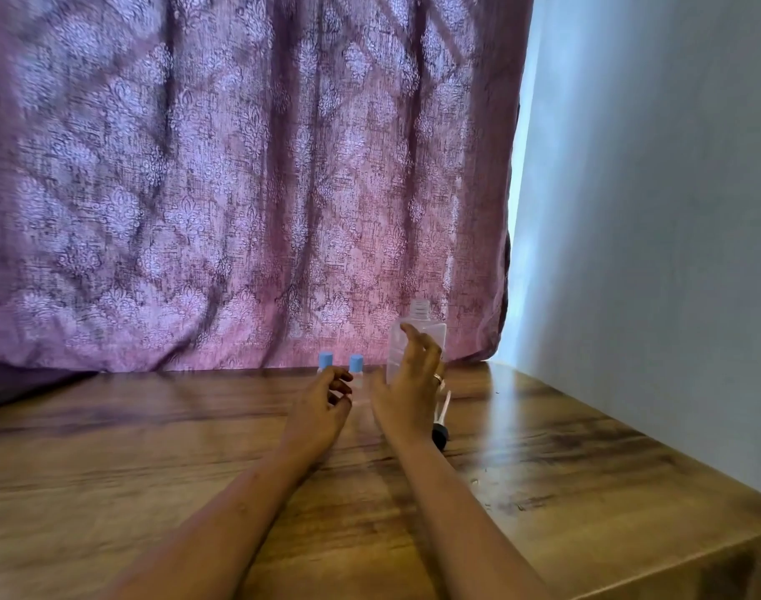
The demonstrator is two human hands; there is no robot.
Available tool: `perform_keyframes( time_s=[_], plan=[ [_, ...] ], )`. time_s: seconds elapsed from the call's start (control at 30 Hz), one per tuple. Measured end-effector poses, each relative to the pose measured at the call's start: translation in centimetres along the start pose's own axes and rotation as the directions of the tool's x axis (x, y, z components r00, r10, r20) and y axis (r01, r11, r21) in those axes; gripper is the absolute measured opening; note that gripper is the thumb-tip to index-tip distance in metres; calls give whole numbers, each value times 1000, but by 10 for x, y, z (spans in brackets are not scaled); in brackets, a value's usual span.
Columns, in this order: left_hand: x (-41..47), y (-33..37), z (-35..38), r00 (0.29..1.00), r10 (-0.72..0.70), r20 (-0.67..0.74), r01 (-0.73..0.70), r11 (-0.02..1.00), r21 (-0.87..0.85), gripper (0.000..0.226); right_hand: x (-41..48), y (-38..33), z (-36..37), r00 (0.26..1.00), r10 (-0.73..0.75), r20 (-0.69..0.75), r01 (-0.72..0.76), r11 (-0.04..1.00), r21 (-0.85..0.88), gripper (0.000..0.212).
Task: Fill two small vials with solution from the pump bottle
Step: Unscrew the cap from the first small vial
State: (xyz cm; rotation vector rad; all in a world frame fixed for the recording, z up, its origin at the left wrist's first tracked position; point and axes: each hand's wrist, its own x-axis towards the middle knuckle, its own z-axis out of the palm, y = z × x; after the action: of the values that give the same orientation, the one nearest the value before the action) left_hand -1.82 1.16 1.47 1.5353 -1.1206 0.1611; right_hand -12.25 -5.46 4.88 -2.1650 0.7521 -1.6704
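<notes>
Wooden table against a purple patterned curtain, pale wall on the right. At the far edge, close to the curtain, two blue-capped vials upright and side by side, a small gap between: left vial, right vial; lower bodies hidden behind the left hand or too blurred for contents to be judged. Just right of the vials, clear bottle upright, threaded neck open at the top, liquid level not discernible. Pump off the bottle, lying on the table just beside the right wrist: black collar toward the viewer, pale tube pointing away toward the bottle's base. Left hand low over the table in front of the vials, fingers loosely curled, thumb near the fingertips, holding nothing; contact with the left vial not determinable. Right hand raised in front of the bottle, fingers spread and nearly straight, gripping nothing — touching the bottle or just short of it, cannot tell. Ring on one finger of the right hand. Faint reflection of the light wall on the table's right side.
</notes>
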Motion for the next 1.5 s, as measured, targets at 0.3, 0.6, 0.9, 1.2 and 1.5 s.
perform_keyframes(
  time_s=[0.3, 0.6, 0.9, 1.2, 1.5],
  plan=[
    [0, -2, 0, 999, -37, 2, 37, 995, 88, 27, -3, 11, 7, 965, -99, 245, 73, 991, 113, 45],
    [4, -10, -9, 991, -115, -67, 124, 979, 159, 24, 4, -1, 52, 824, 167, 541, -201, 980, 4, 80],
    [9, -25, -12, 980, -178, -94, 189, 973, 130, 31, 12, 8, 83, 779, 377, 501, -431, 902, -9, 84],
    [10, -37, -15, 975, -208, -81, 216, 969, 117, 24, 9, 14, 100, 750, 427, 505, -451, 889, -83, 94],
    [10, -35, -14, 961, -271, -61, 276, 956, 100, 26, 2, 21, 104, 649, 366, 667, -552, 830, 81, 37]
  ],
)
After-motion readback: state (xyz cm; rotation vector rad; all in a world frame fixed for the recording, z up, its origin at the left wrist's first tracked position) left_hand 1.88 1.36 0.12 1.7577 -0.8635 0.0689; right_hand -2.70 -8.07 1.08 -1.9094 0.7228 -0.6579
